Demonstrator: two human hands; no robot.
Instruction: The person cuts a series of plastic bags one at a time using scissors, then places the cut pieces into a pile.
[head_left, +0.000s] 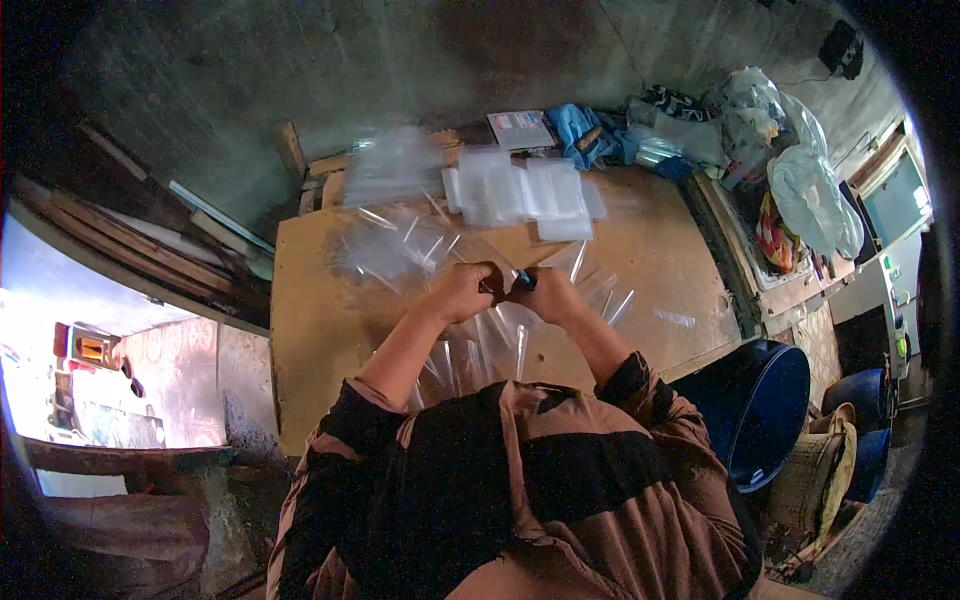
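Both hands meet over the middle of a wooden board tabletop (637, 255). My left hand (463, 292) has its fingers curled on the edge of a clear plastic piece. In my right hand (553, 294) is a small dark blue object (525, 280), mostly hidden by the fingers, so its kind cannot be told. Loose clear plastic sleeves (397, 247) lie spread under and around both hands, with shiny creased edges. Beyond them sit overlapping stacks of flat translucent plastic bags (517, 187), and a further pile of plastic bags (394, 165) lies at the back left.
A printed card (521, 130) and a blue cloth (592, 135) lie along the back edge by the wall. Bulging plastic bags (814, 195) crowd the right side. A large blue barrel (765, 412) stands at the right front, beside a woven sack (806, 472). Wooden planks (127, 240) run along the left.
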